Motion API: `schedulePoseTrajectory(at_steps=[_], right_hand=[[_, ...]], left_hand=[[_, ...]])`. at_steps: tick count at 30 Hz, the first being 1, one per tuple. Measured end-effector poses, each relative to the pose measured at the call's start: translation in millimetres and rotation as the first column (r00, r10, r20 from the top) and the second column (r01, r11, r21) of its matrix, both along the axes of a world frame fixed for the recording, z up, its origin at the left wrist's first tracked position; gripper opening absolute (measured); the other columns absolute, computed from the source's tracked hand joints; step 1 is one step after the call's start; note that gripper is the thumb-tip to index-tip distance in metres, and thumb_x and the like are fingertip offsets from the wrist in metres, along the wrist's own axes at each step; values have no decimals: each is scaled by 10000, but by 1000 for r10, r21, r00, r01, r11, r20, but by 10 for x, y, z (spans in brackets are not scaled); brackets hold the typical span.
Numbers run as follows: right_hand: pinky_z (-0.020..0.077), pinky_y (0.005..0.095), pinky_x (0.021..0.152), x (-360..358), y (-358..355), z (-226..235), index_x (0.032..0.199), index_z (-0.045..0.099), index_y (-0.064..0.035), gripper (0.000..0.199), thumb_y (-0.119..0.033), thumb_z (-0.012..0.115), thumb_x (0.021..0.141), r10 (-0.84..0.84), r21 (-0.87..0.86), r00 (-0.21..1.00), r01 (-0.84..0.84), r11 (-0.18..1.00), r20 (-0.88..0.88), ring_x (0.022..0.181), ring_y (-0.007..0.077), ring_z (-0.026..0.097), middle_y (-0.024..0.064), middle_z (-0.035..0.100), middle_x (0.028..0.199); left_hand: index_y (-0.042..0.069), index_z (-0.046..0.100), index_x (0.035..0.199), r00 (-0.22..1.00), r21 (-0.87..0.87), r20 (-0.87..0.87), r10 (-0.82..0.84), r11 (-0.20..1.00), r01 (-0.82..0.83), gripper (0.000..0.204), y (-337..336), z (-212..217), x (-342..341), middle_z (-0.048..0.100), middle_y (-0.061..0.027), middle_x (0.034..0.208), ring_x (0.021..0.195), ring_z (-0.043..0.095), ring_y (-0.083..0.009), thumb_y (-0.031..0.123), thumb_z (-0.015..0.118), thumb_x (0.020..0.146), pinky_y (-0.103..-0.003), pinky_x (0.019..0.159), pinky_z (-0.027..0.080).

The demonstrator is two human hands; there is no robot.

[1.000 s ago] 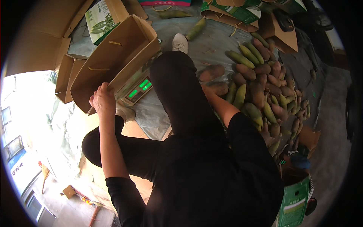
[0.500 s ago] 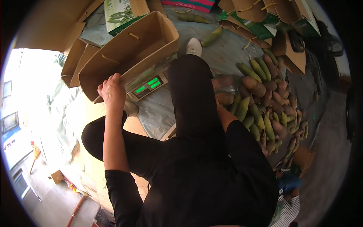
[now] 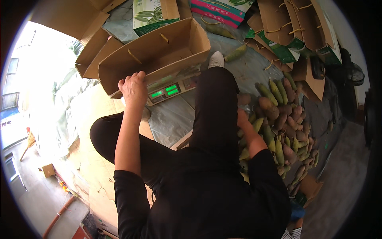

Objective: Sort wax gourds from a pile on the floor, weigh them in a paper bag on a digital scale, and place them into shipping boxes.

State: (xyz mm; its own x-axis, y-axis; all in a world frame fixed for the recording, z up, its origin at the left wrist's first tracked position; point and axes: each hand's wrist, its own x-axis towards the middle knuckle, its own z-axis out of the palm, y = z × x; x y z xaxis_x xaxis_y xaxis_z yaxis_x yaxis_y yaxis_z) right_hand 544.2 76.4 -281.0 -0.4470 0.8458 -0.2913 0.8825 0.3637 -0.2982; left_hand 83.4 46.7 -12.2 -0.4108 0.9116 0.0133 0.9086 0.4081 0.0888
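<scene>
My left hand [image 3: 134,88] grips the near rim of a long open cardboard box [image 3: 183,63], fingers bent over its edge. The box has yellow rope handles and appears to hold nothing in the part I can see. It rests over a scale whose green lit display [image 3: 166,91] shows below the near wall. Past my right knee, my right hand [image 3: 242,118] reaches down at the near side of a heap of long radishes [image 3: 280,119], some green, some reddish brown. Its fingers are mostly hidden by the leg, so their grip does not show.
More open boxes with rope handles [image 3: 296,24] stand at the far right. A printed green and white box [image 3: 156,16] and a pink one [image 3: 219,12] lie beyond. Single green radishes [image 3: 236,53] rest on the plastic sheet near my shoe [image 3: 216,59]. Another person's striped clothing [image 3: 293,233] shows at lower right.
The whole view has shifted, so the box and scale appear farther right. More of my right hand and forearm shows beside the knee. My left hand stays on the box rim.
</scene>
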Motion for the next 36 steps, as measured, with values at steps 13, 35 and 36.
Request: schedulePoseTrajectory(at_steps=[13, 35, 36], right_hand=[[468, 315, 836, -1264, 1204, 3631, 1083, 493, -31, 410, 5, 679, 719, -64, 70, 514, 238, 969, -856, 968, 174, 559, 84, 565, 1045], [500, 351, 716, -3597, 1393, 2672, 908, 614, -56, 253, -112, 686, 672, 212, 33, 803, -234, 972, -557, 786, 243, 626, 91, 644, 809], [502, 338, 707, -3472, 1467, 2787, 932, 623, -48, 274, -128, 688, 678, 254, 57, 756, -277, 959, -603, 776, 228, 627, 89, 646, 813]], left_hand=[[119, 579, 803, 1000, 58, 12, -8, 998, 7, 64, -68, 15, -10, 598, -40, 815, 866, 575, -256, 71, 549, 774, -486, 916, 339], [104, 593, 797, 1000, 19, -14, -16, 1000, 16, 54, -27, 41, 2, 629, -52, 831, 857, 595, -257, 100, 594, 743, -447, 855, 376], [104, 593, 797, 1000, 12, -7, -20, 1000, 20, 54, -45, 52, 5, 629, -52, 831, 857, 595, -257, 100, 594, 743, -447, 855, 376]])
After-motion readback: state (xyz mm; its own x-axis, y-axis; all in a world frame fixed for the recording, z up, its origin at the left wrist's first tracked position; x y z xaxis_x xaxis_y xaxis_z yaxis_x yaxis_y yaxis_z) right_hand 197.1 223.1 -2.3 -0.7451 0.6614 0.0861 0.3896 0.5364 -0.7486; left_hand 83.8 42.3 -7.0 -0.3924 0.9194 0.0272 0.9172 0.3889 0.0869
